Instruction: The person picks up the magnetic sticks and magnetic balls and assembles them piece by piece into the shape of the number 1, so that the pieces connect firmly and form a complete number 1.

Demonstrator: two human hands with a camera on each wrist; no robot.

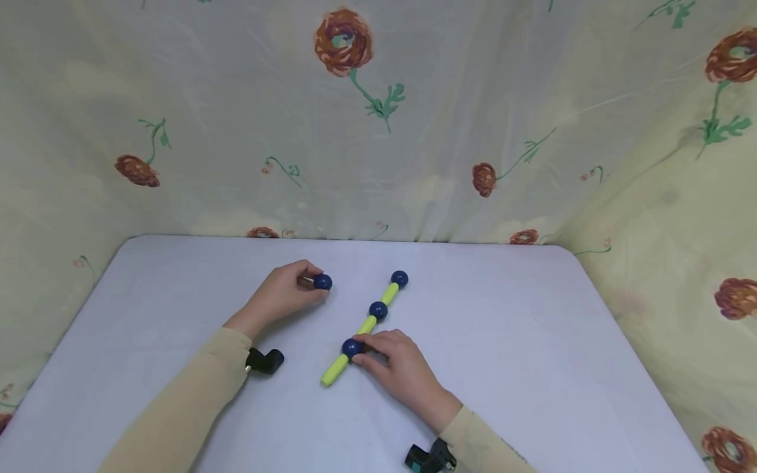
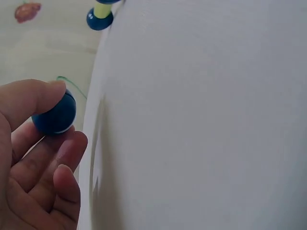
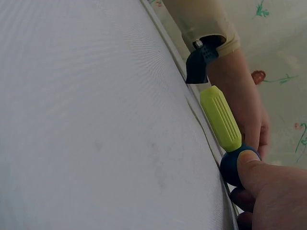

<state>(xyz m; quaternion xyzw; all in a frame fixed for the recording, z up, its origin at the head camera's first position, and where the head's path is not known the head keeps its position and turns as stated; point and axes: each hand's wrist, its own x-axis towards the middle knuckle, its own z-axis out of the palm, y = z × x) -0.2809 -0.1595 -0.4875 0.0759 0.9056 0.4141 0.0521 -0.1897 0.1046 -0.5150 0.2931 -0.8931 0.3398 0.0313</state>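
My left hand [image 1: 285, 290] pinches a loose dark blue ball [image 1: 322, 282] between thumb and fingers, also seen in the left wrist view as a shiny blue ball [image 2: 56, 115]. To its right runs a straight chain of yellow-green rods and blue balls, slanting across the table. My right hand [image 1: 402, 368] pinches the chain's nearest blue ball [image 1: 351, 348]. From that ball a ribbed yellow-green rod [image 1: 334, 370] points toward the front, its near end bare. Farther along come a middle ball [image 1: 378, 310] and a far-end ball [image 1: 399, 279], joined by rods.
A white-covered table [image 1: 508, 328] lies under both hands. Behind it and at the sides hangs a flowered curtain [image 1: 414, 164]. Black wrist cameras [image 1: 265, 361] are strapped at both sleeves.
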